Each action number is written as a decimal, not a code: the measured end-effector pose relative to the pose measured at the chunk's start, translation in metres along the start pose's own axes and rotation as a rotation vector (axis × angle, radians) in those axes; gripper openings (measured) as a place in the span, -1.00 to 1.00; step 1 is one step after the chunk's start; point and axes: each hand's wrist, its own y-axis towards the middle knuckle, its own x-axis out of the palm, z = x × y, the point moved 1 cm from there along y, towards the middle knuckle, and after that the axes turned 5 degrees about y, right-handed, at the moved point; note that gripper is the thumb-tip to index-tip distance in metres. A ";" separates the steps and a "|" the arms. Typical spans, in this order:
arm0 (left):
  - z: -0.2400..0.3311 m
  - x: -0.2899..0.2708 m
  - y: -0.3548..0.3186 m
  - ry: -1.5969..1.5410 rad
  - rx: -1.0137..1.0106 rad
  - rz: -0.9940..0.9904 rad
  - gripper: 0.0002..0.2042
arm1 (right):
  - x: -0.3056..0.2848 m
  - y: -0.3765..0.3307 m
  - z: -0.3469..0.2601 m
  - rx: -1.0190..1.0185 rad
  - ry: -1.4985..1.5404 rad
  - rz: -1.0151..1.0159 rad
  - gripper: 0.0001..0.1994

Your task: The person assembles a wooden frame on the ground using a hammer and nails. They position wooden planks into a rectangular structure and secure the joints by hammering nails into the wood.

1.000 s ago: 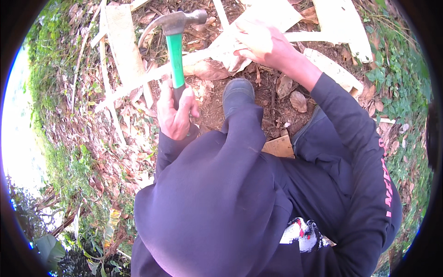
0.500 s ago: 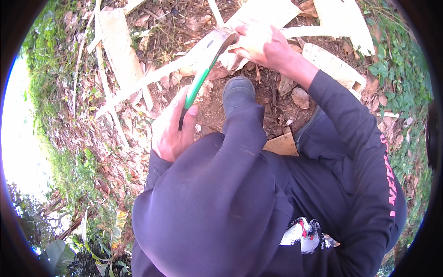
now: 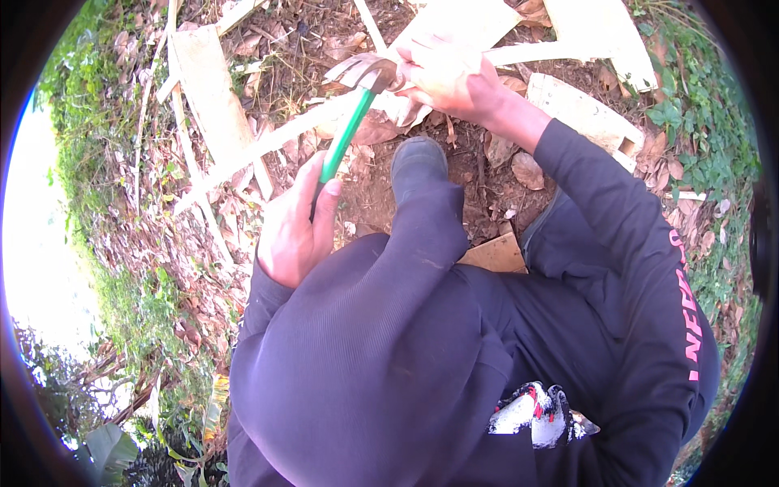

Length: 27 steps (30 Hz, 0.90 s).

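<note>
My left hand (image 3: 296, 231) is wrapped round the dark end of the grip of a claw hammer (image 3: 349, 130) with a green handle. The hammer slants up and to the right, and its metal claw points left. Right by the hammer's head, my right hand (image 3: 454, 81) is closed, its fingertips pressed together over a long pale wooden strip (image 3: 284, 128). Whatever those fingers pinch is hidden by the hand and washed out by glare. The strip runs from the lower left, under the hammer, toward my right hand.
Pale boards lie around: a board (image 3: 207, 81) at the left, a bright board (image 3: 600, 32) at the far right, and a notched wooden block (image 3: 584, 118) beside my right forearm. My boot (image 3: 419, 162) stands on leaf-strewn soil near the strip. Green plants (image 3: 698, 122) edge the right side.
The hammer has rolled in my left hand, so its claw now shows spread to the left. Its head and my right hand have shifted slightly left.
</note>
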 end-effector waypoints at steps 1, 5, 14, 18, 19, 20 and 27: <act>-0.004 0.000 0.002 0.034 0.047 -0.034 -0.65 | 0.000 0.000 0.001 -0.031 -0.016 0.045 -0.73; 0.004 -0.007 -0.007 -0.248 -0.157 0.136 -0.64 | 0.009 -0.004 0.003 -0.053 -0.005 0.122 -0.75; -0.010 -0.001 -0.011 -0.066 -0.079 0.046 -0.63 | 0.011 -0.002 0.006 0.143 0.108 -0.068 -0.57; -0.011 -0.002 -0.004 -0.176 -0.070 0.058 -0.64 | -0.003 0.010 -0.005 0.386 0.054 -0.331 -0.48; -0.010 -0.001 -0.002 -0.229 -0.089 0.071 -0.65 | 0.002 0.006 -0.002 0.325 0.047 -0.261 -0.48; -0.008 -0.001 -0.002 -0.280 -0.109 0.089 -0.65 | 0.008 0.003 0.001 0.260 0.041 -0.190 -0.47; -0.017 0.002 0.003 -0.521 -0.165 0.135 -0.65 | -0.018 0.041 0.000 0.429 0.209 -0.550 -0.48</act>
